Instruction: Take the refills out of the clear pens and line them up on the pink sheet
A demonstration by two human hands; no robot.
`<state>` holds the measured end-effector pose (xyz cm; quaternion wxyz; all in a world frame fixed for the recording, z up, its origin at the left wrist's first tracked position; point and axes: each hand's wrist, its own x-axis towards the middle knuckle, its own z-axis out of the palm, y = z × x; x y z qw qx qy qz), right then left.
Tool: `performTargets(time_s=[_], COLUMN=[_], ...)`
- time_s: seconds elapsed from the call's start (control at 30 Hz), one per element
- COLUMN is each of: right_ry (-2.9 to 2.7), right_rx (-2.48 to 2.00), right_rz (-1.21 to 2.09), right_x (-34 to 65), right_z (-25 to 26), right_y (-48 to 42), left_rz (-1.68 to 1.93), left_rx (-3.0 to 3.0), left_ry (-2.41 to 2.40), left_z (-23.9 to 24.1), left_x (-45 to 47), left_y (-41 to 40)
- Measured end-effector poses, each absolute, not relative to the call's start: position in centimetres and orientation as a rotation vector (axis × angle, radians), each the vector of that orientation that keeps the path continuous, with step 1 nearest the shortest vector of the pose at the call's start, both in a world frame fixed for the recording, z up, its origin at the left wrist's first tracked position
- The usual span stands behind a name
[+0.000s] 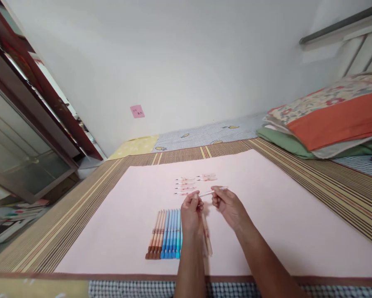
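Note:
My left hand (192,211) pinches one end of a slim, whitish pen-like stick (208,193) above the pale pink sheet (279,215). My right hand (229,205) has its thumb and fingers closed on the other end, so the stick runs between both hands, slightly tilted. Just beyond them lie several thin, clear sticks with dark tips and reddish marks (186,186), in two short columns. Nearer to me is a row of pens, with brown ones (154,236) at the left, then blue ones (171,236). My left forearm hides part of this row; pale beige pens (207,236) show at its right.
Under the sheet is a striped mat (89,198) on a bed. Folded bedding with an orange and floral cover (334,116) is piled at the right. A white wall with a pink note (137,111) stands behind. A glass-paned door (27,153) is at the left.

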<state>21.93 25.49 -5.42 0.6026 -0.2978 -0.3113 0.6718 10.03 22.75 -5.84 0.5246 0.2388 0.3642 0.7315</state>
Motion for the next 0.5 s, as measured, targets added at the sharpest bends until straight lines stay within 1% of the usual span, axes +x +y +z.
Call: performTargets(time_s=[0.3,0.4,0.5], right_ry=[-0.704,-0.759,-0.811], right_rx=[-0.679,-0.679,-0.698], right_rz=[1.586,1.549,1.492], right_x=[20.4,20.3,20.1], right_z=[-5.4,-5.3,-5.3], right_y=[25.4,25.1,25.0], left_rz=[1.717,1.769,1.742], left_rx=[0.696,0.674,0.606], left_ry=[0.885,0.951,1.054], left_z=[-4.9,-5.1,-5.2], left_x=[10.4,10.9,11.3], left_y=[22.5,22.7,22.9])
